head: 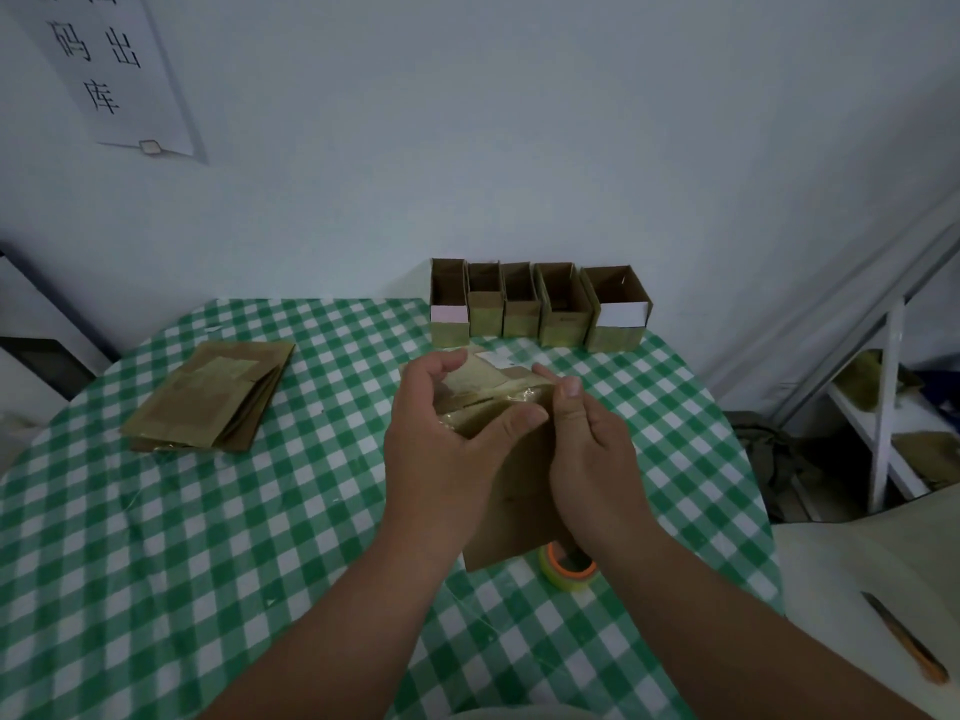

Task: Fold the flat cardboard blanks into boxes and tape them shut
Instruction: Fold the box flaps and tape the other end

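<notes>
We look down at our two hands working above a round surface (156, 511) covered in green and white check cloth. Between them we hold a flat cardboard blank (511, 491), raised just over the middle of the surface, its upper end glossy with old tape. Our left hand (441, 449) curls round the blank's left edge, thumb pressed across its face. Our right hand (587, 459) pinches the right edge, thumb tip up near the top flap.

The card looks light, thin and stiff along its panels but ready to bend at the creases, so we judge it best held by the side edges, with the thumbs free to push the panels open. The taped patches may be slick under the fingers.

A roll of tape (567, 566) with an orange core lies just under the blank's lower edge. A stack of flat blanks (208, 394) waits well to the left. Five folded boxes (540, 304) stand open-topped in a row along the far edge, against the wall. A utility knife (901, 644) lies off to the right.
</notes>
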